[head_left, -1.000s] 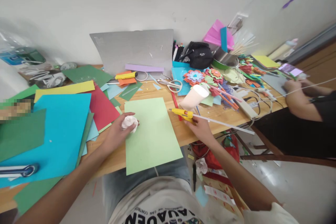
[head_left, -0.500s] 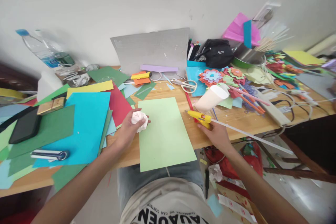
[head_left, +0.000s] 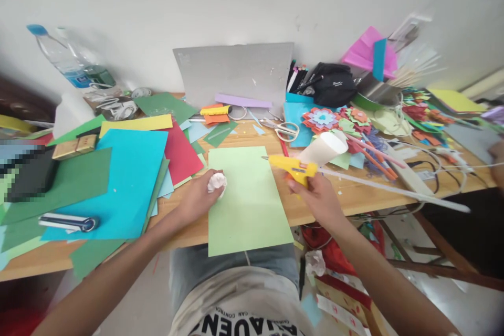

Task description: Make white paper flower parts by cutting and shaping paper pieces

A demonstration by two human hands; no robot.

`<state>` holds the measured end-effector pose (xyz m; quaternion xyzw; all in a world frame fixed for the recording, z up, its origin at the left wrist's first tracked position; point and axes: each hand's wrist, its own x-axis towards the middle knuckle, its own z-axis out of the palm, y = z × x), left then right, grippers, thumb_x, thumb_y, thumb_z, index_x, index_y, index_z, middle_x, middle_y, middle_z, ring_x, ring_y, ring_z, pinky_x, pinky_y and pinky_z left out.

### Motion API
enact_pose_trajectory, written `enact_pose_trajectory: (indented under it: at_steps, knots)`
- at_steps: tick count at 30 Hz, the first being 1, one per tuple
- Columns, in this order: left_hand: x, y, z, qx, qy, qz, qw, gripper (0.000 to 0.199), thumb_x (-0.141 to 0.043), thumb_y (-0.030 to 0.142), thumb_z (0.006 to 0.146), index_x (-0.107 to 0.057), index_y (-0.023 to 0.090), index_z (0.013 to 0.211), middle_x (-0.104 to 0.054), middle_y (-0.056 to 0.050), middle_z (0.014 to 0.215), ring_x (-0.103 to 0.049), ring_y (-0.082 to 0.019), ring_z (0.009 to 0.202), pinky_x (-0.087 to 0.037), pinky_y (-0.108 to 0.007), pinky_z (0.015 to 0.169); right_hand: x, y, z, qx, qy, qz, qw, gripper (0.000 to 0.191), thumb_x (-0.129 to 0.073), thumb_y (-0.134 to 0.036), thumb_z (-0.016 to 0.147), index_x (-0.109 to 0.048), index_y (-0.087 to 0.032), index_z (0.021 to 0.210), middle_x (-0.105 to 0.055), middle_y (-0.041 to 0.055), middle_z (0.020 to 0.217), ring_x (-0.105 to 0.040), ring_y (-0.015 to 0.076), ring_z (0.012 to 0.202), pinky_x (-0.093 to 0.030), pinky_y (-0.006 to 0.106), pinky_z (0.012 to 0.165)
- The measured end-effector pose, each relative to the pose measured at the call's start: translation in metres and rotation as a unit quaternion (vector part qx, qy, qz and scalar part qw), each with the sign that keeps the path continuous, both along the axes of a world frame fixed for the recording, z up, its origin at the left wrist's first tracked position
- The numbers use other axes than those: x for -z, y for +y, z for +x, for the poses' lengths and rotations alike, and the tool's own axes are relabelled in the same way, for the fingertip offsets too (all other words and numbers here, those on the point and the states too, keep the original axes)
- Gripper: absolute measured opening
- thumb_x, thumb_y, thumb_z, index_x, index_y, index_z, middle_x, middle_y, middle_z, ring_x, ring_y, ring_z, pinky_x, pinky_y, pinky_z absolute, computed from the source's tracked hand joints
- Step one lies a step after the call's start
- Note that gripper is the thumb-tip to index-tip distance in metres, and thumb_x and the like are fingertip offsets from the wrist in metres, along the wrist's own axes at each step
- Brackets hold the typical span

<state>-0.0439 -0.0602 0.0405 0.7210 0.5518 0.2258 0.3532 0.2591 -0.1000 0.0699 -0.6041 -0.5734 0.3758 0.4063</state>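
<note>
A light green sheet (head_left: 249, 205) lies at the table's front edge, partly overhanging it. Over its upper left side, my left hand (head_left: 200, 197) is closed round a crumpled white tissue (head_left: 217, 183). To the right of the sheet, my right hand (head_left: 317, 194) grips a yellow glue gun (head_left: 296, 166) by its handle. The gun's nozzle points left, over the sheet's upper right edge, and a long translucent glue stick (head_left: 394, 189) sticks out of its back. Behind the gun is a white paper roll (head_left: 326, 148).
Coloured sheets (head_left: 132, 184) with a stapler (head_left: 70, 221) cover the left side. Scissors (head_left: 286, 131), paper flowers (head_left: 321, 118), a black pouch (head_left: 334, 84) and a power strip (head_left: 409, 173) are at the back and right. Part of another person's hand (head_left: 498, 155) shows at the right edge.
My right hand has lifted the glue gun and moved it left toward the green sheet. My left hand has shifted slightly right with the tissue. A hand has appeared at the right edge.
</note>
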Motion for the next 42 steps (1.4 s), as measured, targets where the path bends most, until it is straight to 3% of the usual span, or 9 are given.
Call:
enact_pose_trajectory:
  at_steps: [3,7,11,15,20,25,31,36,42]
  knots:
    - [0.002,0.001,0.002,-0.008,0.012,-0.001,1.000,0.025,-0.051,0.039,0.089,-0.060,0.024,0.107,-0.072,-0.005,0.103,-0.067,-0.026,0.090,-0.048,-0.034,0.075,-0.005,0.032,-0.034,-0.054,0.070,-0.049,0.995,0.030,-0.066,-0.047,0.081,-0.067,-0.019,0.092,-0.073,0.0067,0.088,-0.060,0.0165,0.061,-0.046,0.030,0.058]
    - [0.009,0.003,0.001,-0.012,0.014,0.005,1.000,0.021,-0.051,0.039,0.089,-0.059,0.024,0.100,-0.070,-0.005,0.095,-0.066,-0.024,0.083,-0.045,-0.033,0.071,0.012,0.068,-0.067,-0.060,0.095,-0.089,0.990,0.023,-0.066,-0.041,0.078,-0.063,-0.019,0.083,-0.074,0.0075,0.094,-0.054,0.0117,0.056,-0.039,0.027,0.051]
    - [0.015,0.005,0.000,-0.016,-0.004,-0.001,1.000,0.021,-0.053,0.041,0.088,-0.057,0.024,0.100,-0.069,-0.004,0.093,-0.066,-0.024,0.082,-0.045,-0.033,0.071,0.031,0.078,-0.082,-0.077,0.057,-0.074,0.993,0.024,-0.064,-0.039,0.080,-0.061,-0.020,0.094,-0.074,0.0060,0.098,-0.054,0.0118,0.056,-0.042,0.028,0.054]
    - [0.018,0.006,0.001,-0.016,-0.016,-0.008,1.000,0.020,-0.055,0.040,0.087,-0.058,0.024,0.100,-0.070,-0.004,0.092,-0.066,-0.024,0.082,-0.046,-0.034,0.072,0.040,0.078,-0.091,-0.078,-0.018,-0.058,0.995,0.021,-0.059,-0.040,0.084,-0.059,-0.020,0.094,-0.073,0.0047,0.090,-0.057,0.0134,0.056,-0.043,0.029,0.056]
    - [0.018,0.010,-0.001,-0.066,-0.081,-0.027,0.994,0.032,-0.060,0.046,0.084,-0.062,0.021,0.104,-0.071,-0.006,0.098,-0.066,-0.025,0.087,-0.049,-0.036,0.077,0.048,0.080,-0.095,-0.073,0.013,-0.048,0.996,0.024,-0.059,-0.043,0.085,-0.059,-0.021,0.095,-0.073,0.0049,0.094,-0.055,0.0125,0.055,-0.043,0.028,0.056]
    - [0.013,0.024,-0.001,-0.145,-0.218,-0.077,0.962,0.056,-0.072,0.056,0.073,-0.063,0.017,0.112,-0.071,-0.009,0.106,-0.066,-0.027,0.095,-0.052,-0.035,0.078,0.053,0.079,-0.092,-0.060,0.100,-0.049,0.992,0.029,-0.060,-0.047,0.084,-0.061,-0.019,0.095,-0.073,0.0052,0.096,-0.051,0.0110,0.054,-0.041,0.027,0.053]
    - [0.005,0.043,0.012,-0.200,-0.239,-0.097,0.945,0.066,-0.080,0.050,0.063,-0.055,0.019,0.116,-0.066,-0.006,0.099,-0.063,-0.023,0.086,-0.049,-0.030,0.066,0.046,0.080,-0.084,-0.056,0.122,-0.019,0.991,0.026,-0.060,-0.045,0.084,-0.062,-0.019,0.091,-0.072,0.0059,0.095,-0.050,0.0103,0.053,-0.042,0.027,0.053]
    - [0.005,0.036,0.020,-0.183,-0.293,-0.116,0.931,0.066,-0.079,0.046,0.065,-0.048,0.023,0.119,-0.059,0.002,0.084,-0.058,-0.016,0.068,-0.044,-0.025,0.058,0.042,0.079,-0.076,-0.050,0.086,-0.017,0.995,0.027,-0.061,-0.044,0.083,-0.064,-0.018,0.089,-0.072,0.0054,0.091,-0.051,0.0105,0.053,-0.042,0.027,0.053]
    - [0.005,0.022,0.014,-0.170,-0.290,-0.118,0.934,0.061,-0.078,0.045,0.067,-0.048,0.023,0.115,-0.058,0.001,0.085,-0.057,-0.016,0.071,-0.043,-0.025,0.060,0.050,0.079,-0.072,-0.066,0.116,-0.019,0.991,0.024,-0.060,-0.042,0.084,-0.062,-0.019,0.090,-0.072,0.0042,0.092,-0.050,0.0098,0.052,-0.042,0.027,0.052]
